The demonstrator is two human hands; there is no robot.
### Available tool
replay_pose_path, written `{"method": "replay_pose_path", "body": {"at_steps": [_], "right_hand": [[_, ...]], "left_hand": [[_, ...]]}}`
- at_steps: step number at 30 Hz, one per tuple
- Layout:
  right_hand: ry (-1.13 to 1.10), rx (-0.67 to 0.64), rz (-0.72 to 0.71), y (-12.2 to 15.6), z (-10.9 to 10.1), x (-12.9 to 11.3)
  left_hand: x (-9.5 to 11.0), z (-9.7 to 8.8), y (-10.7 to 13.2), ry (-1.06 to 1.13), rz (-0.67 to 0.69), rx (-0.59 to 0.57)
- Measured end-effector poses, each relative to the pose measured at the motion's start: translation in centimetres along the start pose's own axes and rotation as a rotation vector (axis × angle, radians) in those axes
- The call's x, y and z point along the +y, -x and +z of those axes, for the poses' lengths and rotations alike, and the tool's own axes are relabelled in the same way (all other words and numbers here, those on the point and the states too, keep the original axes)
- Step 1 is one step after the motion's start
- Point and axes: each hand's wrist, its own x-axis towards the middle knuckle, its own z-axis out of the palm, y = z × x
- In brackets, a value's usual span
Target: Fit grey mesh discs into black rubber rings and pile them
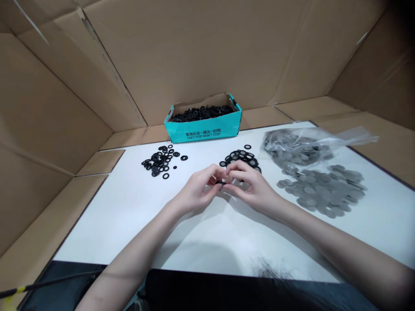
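A black ring (220, 183) is pinched between the fingertips of both hands above the middle of the white table. My left hand (201, 188) closes on it from the left, thumb and fingers bent. From the other side my right hand (249, 185) grips it too; whether a grey disc sits in the ring I cannot tell. Just behind the fingers lies a pile of black rings with grey discs in them (241, 158), partly hidden by my right hand. Loose black rings (158, 160) are heaped to the left. On the right, flat grey discs (324, 190) are spread in a pile.
A turquoise box (202, 131) full of black rings stands at the back. A clear plastic bag (296, 147) with more grey discs lies behind the disc pile. Cardboard walls (207, 52) enclose the white table (116, 216). A dark cable (48, 284) runs at the lower left.
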Motion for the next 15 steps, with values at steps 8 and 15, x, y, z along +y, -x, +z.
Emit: {"method": "replay_pose_path", "body": {"at_steps": [8, 15], "right_hand": [[-0.070, -0.044, 0.067, 0.07, -0.16, -0.61], [-0.003, -0.026, 0.067, 0.01, 0.00, -0.36]], "left_hand": [[0.86, -0.60, -0.06, -0.069, -0.040, -0.063], [0.70, -0.64, -0.07, -0.098, -0.060, -0.063]]}}
